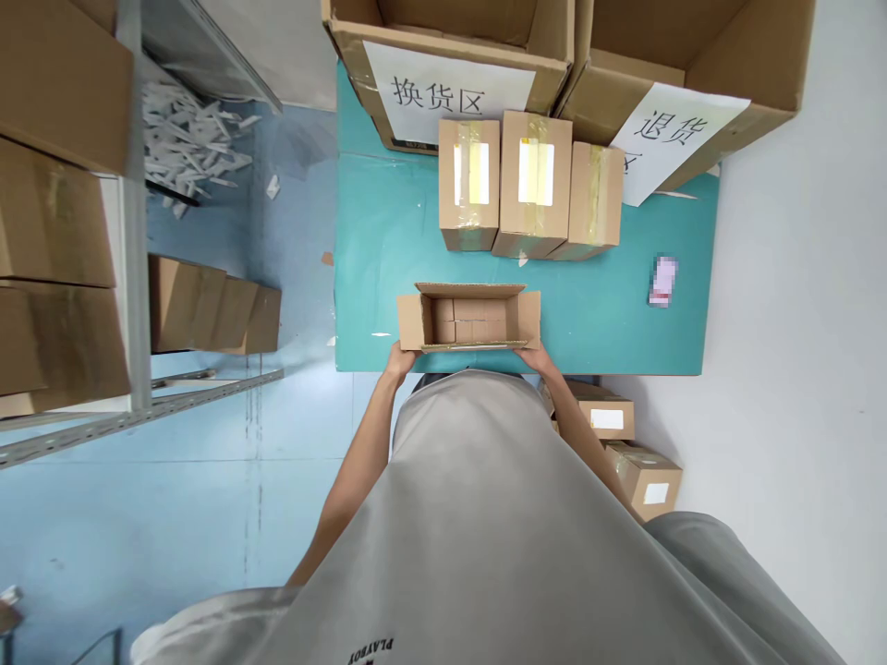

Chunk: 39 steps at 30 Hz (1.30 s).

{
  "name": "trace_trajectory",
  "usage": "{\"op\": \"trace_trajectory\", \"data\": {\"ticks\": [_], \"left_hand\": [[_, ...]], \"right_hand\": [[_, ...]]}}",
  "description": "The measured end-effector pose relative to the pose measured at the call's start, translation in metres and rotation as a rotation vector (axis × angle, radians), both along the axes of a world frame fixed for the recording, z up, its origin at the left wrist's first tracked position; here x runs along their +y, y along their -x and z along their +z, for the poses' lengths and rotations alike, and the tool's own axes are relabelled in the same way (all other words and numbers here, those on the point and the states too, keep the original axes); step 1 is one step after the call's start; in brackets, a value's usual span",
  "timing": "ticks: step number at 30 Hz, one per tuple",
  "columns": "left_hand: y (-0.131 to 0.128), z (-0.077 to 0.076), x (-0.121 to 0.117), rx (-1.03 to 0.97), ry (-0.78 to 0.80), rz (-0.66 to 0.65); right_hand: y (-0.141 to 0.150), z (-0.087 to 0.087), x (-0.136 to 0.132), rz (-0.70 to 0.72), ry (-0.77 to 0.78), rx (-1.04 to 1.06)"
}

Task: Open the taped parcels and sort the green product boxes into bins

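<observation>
An open cardboard box (522,323) sits at the near edge of the teal table, its flaps folded outward. Several small brown rectangles show inside it; I cannot tell whether they are small cartons or parts of the bottom. My left hand (402,358) is closed at the box's near left corner, just under the side flap. At the near right corner, my right hand (535,357) grips in the same way. The flaps partly hide the fingers of both hands.
Three taped cartons (535,189) stand in a row on the teal table (602,319). Behind them are two large open boxes (346,51) bearing paper signs. A blurred pinkish item (663,280) lies at right. Shelving (131,277) with cartons stands left; more boxes (644,480) sit below right.
</observation>
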<state>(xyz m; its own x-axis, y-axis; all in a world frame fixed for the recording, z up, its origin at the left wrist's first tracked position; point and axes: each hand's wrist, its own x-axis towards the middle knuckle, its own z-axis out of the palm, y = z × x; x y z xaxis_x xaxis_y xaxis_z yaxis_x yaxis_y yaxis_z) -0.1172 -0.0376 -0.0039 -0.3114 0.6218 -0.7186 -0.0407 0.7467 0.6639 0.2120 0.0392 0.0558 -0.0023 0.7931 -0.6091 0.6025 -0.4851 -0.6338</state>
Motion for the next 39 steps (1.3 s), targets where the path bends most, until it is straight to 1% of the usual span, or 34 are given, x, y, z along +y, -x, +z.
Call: {"op": "trace_trajectory", "data": {"ticks": [3, 6, 8, 11, 15, 18, 23, 28, 34, 39], "left_hand": [[-0.007, -0.003, -0.001, 0.015, 0.002, -0.01], [-0.015, -0.004, -0.001, 0.022, -0.014, -0.037], [-0.018, -0.004, 0.0, 0.024, -0.023, -0.056], [-0.019, -0.004, 0.001, 0.032, -0.045, -0.08], [-0.017, -0.005, 0.002, 0.056, -0.053, -0.102], [-0.017, -0.007, 0.004, 0.069, -0.043, -0.106], [-0.018, -0.011, 0.006, 0.082, -0.03, -0.114], [-0.015, -0.013, 0.005, 0.099, -0.019, -0.126], [-0.014, -0.015, 0.003, 0.109, -0.012, -0.15], [-0.014, -0.017, 0.002, 0.127, -0.012, -0.165]], "right_hand": [[0.002, 0.005, 0.001, -0.004, -0.025, -0.014], [0.002, 0.002, -0.001, -0.002, -0.042, -0.037], [-0.001, -0.005, -0.002, 0.004, -0.026, -0.036], [-0.008, -0.022, -0.006, 0.027, -0.003, -0.018], [-0.021, -0.046, -0.012, 0.026, -0.008, 0.093], [-0.027, -0.059, -0.015, 0.002, -0.012, 0.151], [-0.029, -0.07, -0.017, -0.032, -0.052, 0.203], [-0.032, -0.079, -0.019, -0.051, -0.059, 0.201], [-0.036, -0.091, -0.017, -0.066, -0.013, 0.18], [-0.038, -0.097, -0.019, -0.086, -0.012, 0.156]]}}
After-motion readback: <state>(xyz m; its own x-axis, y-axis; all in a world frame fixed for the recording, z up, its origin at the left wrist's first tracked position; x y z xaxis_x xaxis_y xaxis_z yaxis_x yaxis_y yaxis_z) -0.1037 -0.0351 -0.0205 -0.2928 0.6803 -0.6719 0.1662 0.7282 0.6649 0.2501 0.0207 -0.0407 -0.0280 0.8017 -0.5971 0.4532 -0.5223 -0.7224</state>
